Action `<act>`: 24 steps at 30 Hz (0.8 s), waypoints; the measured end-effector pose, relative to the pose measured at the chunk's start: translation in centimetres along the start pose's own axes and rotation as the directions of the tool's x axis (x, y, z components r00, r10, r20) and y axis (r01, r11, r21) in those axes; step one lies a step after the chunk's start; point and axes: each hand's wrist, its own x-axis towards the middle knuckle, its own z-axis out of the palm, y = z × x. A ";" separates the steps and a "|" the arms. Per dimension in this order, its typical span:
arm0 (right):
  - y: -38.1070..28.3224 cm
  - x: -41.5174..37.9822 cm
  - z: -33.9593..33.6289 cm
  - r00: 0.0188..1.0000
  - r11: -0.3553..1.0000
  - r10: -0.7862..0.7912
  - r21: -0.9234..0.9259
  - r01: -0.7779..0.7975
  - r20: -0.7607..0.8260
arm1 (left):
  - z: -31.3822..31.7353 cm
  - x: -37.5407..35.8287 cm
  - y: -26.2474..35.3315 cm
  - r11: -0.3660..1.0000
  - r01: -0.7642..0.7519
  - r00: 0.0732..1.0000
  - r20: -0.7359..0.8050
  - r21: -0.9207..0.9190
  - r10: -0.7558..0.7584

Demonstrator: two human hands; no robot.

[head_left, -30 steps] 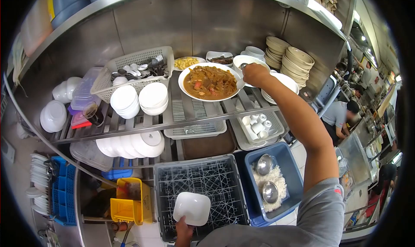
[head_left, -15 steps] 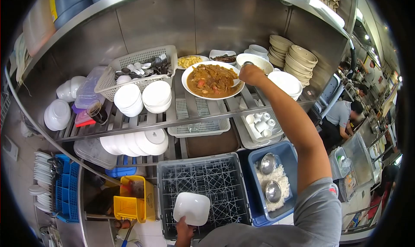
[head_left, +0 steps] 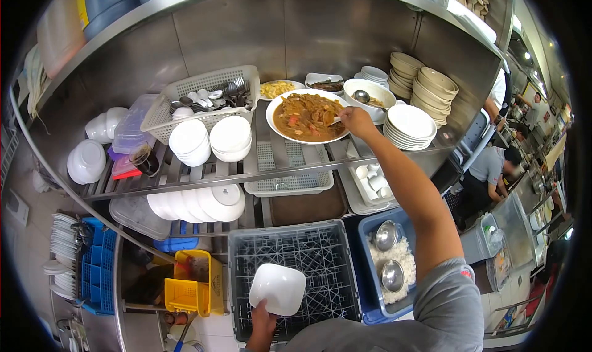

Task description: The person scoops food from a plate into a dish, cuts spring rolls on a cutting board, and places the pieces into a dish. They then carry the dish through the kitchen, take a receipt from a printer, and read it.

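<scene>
Where the dark dish rack [head_left: 232,272] occupies the lower center, we locate the round stew dish [head_left: 269,114] at upper center. Over the rack, we grasp the square white bowl [head_left: 279,287] by its lower-left edge with our left hand [head_left: 263,319]. Our right hand [head_left: 357,121] grips the spoon [head_left: 337,121] at the dish's right side.

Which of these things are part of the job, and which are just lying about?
In the job, it seems:
- left hand: dish
- right hand: spoon, at the stew

Probably just lying about:
- cutlery basket
- glass
- beige bowls
- yellow bucket
</scene>
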 end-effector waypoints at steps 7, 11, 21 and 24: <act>0.1 -0.1 0.3 0.997 0.999 -0.005 -0.037 0.002 -0.075 | 4.5 -1.0 3.1 0.999 0.026 0.999 0.044 -0.020 -0.025; -0.5 0.2 2.3 0.995 0.997 -0.024 -0.070 0.017 -0.100 | 5.1 0.2 3.6 1.000 0.014 0.992 0.128 0.006 -0.014; 0.2 0.2 1.6 0.996 0.966 0.060 0.255 -0.043 -0.061 | 9.0 -0.3 6.3 1.000 -0.019 0.983 0.182 0.015 0.016; 1.5 0.7 1.9 0.994 0.902 0.109 0.421 -0.099 0.000 | 11.9 -1.0 7.6 0.999 -0.029 0.963 0.269 -0.019 0.033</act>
